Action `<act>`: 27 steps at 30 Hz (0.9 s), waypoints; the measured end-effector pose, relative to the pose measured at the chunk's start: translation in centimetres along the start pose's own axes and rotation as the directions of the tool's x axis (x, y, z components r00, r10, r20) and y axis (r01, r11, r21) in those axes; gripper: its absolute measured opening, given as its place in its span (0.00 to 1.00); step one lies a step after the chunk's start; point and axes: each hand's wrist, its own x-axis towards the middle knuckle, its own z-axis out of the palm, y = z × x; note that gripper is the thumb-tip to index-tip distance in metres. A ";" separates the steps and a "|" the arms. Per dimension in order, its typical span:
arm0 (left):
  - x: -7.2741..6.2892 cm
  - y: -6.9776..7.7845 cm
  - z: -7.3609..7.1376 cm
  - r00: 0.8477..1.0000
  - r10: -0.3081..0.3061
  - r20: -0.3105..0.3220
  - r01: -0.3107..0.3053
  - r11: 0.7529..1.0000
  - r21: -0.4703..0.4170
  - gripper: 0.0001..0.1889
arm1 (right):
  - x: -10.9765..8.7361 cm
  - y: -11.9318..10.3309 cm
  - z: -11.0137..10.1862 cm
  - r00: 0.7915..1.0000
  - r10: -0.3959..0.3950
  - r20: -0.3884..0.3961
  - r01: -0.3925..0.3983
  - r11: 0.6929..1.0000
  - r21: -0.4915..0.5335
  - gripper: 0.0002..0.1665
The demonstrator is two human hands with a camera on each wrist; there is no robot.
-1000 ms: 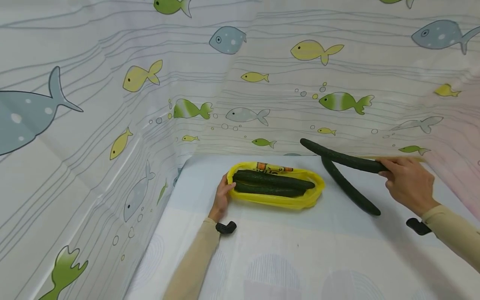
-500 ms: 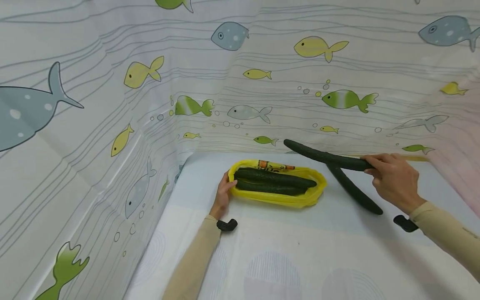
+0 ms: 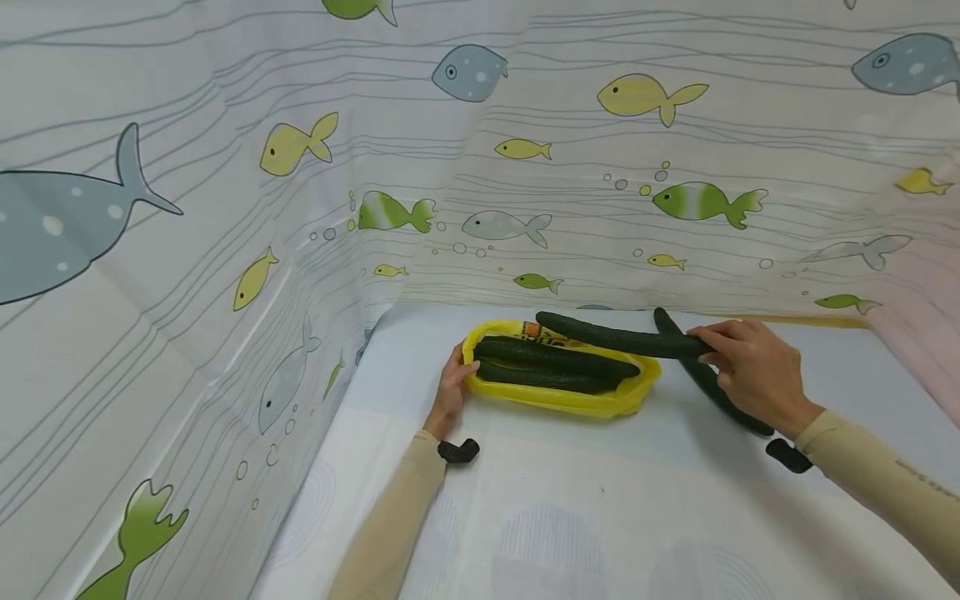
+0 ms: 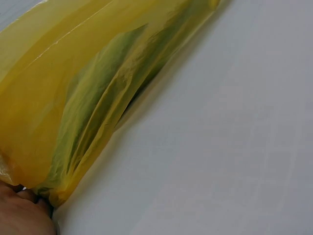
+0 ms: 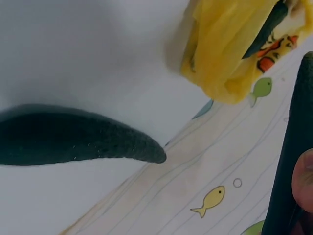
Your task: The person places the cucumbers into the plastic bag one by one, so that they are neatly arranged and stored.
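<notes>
A yellow plastic bag (image 3: pixel 562 403) lies with its mouth spread wide, and two dark green cucumbers (image 3: pixel 555 358) rest inside it. My left hand (image 3: pixel 448 387) grips the bag's left rim, thumb over the edge; in the left wrist view the hand (image 4: pixel 24 210) shows only at the corner, beside the gathered plastic. My right hand (image 3: pixel 753 367) pinches one end of another cucumber (image 3: pixel 615 337), whose far end hangs over the bag's back rim. Below that hand a further cucumber (image 3: pixel 723 396) lies slantwise on the table, partly covered by the hand; the right wrist view shows this cucumber (image 5: pixel 78 137) large.
The white table (image 3: pixel 600 517) spreads out in front of the bag. Fish-printed sheeting (image 3: pixel 555 183) rises behind it and along the left side. A pinkish stretch of sheet (image 3: pixel 930 325) hangs at the right. Black wrist cameras (image 3: pixel 458 451) sit on both wrists.
My right hand has moved left and slightly down, bringing its cucumber from beyond the bag's right end to over the bag. The left hand keeps its grip on the rim.
</notes>
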 end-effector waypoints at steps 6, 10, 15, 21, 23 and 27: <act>0.0 -0.1 -0.2 1.000 0.002 -0.004 -0.002 1.000 0.012 0.34 | 0.3 -1.1 1.3 0.999 -0.020 0.033 0.019 1.000 0.015 0.24; -0.1 -0.2 -0.3 1.000 -0.009 -0.008 0.009 1.000 0.024 0.34 | 0.3 -1.9 2.3 0.998 -0.024 0.055 0.023 0.999 0.033 0.24; 0.0 -0.3 -0.3 1.000 -0.009 -0.014 0.010 0.999 0.041 0.34 | 0.6 -2.7 3.8 0.996 -0.034 0.081 0.029 0.998 0.060 0.22; -0.1 0.0 -0.2 1.000 -0.006 -0.012 0.007 0.999 0.044 0.34 | 1.1 -3.7 5.9 0.992 -0.034 0.123 0.022 0.995 0.099 0.21; -0.1 0.1 -0.2 1.000 -0.001 -0.009 0.001 0.999 0.044 0.34 | 1.2 -4.1 6.6 0.989 -0.034 0.145 0.018 0.994 0.108 0.21; -0.1 0.0 -0.2 1.000 0.004 -0.001 -0.004 0.999 0.040 0.34 | 1.5 -4.8 8.0 0.979 -0.019 0.201 -0.006 0.993 0.119 0.20</act>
